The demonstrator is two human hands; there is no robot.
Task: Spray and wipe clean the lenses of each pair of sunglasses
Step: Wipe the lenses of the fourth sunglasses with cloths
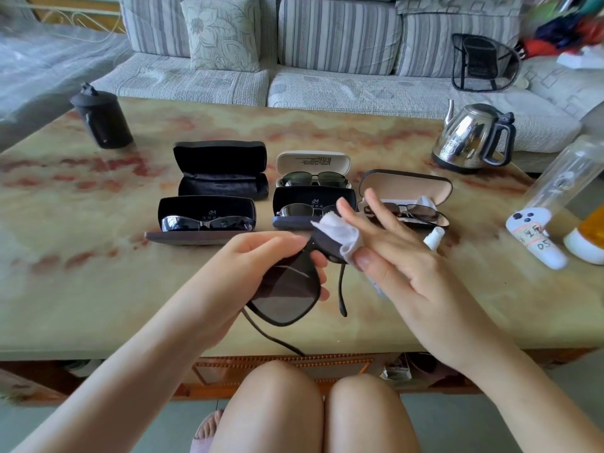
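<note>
My left hand point(258, 266) grips black square sunglasses point(289, 295) by the frame, above the table's front edge. My right hand point(392, 253) pinches a white cloth point(341, 237) round the far lens, thumb on one side, fingers stretched out. A small white spray bottle point(434, 238) lies on the table behind my right hand, partly hidden. Several open cases stand beyond: an empty black case point(222, 171), a black case with wraparound sunglasses point(206, 220), a white case with dark glasses point(312, 173), a dark case with glasses point(304, 207), and a tan-lined case with glasses point(407, 201).
A black lidded jar point(101, 119) stands at the far left of the marble table point(98, 289). A steel kettle point(474, 138) stands far right. A clear bottle point(562, 178), a white labelled remote-like object point(536, 237) and an orange container point(588, 237) crowd the right edge. A sofa is behind.
</note>
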